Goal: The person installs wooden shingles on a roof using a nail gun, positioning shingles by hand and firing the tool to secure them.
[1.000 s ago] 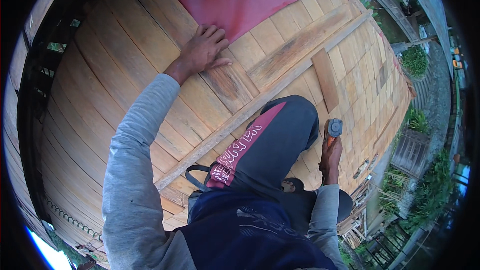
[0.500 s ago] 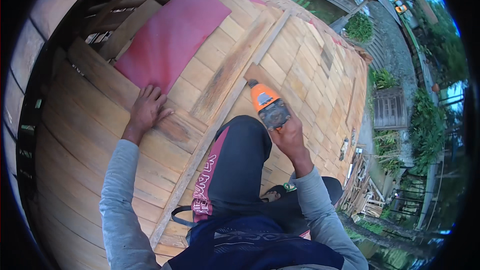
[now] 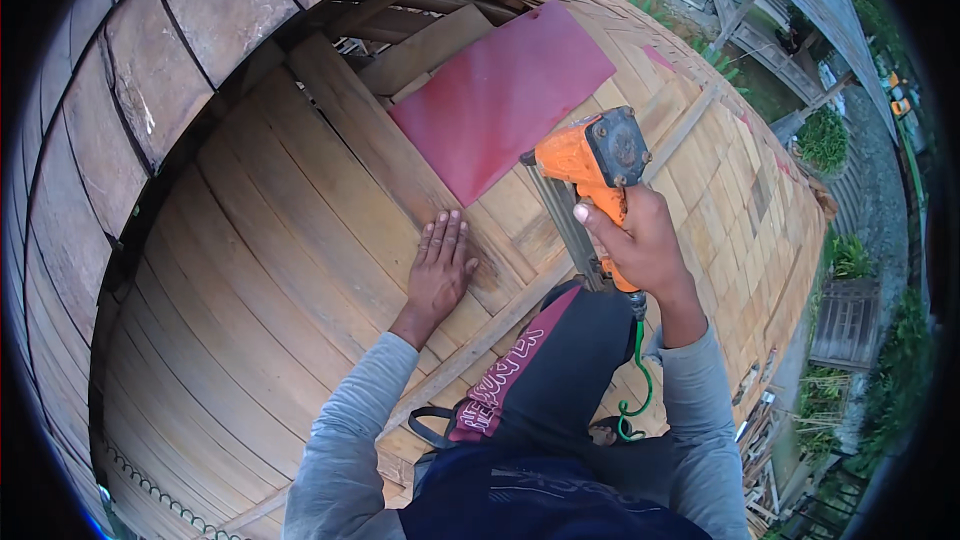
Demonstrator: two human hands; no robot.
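My right hand (image 3: 645,240) grips an orange and black nail gun (image 3: 582,155) by its handle, raised over the wooden shingles (image 3: 690,230), its long magazine slanting down toward my knee. From the base of the handle hangs a green coiled air hose (image 3: 644,365). My left hand (image 3: 440,265) lies palm down, fingers stretched, on a wooden board (image 3: 360,175). Its fingertips are close to the lower corner of a pink-red sheet (image 3: 500,90), which lies flat over the boards. The gun's nose is hidden from this angle.
A long narrow batten (image 3: 470,348) runs diagonally beside my knee. Dark tiles (image 3: 215,10) curve overhead at the left, with a dark gap (image 3: 345,0) under them. Beyond the roof edge lie a scrap wood pile (image 3: 770,450), plants and a small roofed shelter (image 3: 800,0).
The view has swung left, shifting the scene rightward. My right hand has lifted and turned the nail gun. My left hand has flattened and slid slightly off the sheet's corner.
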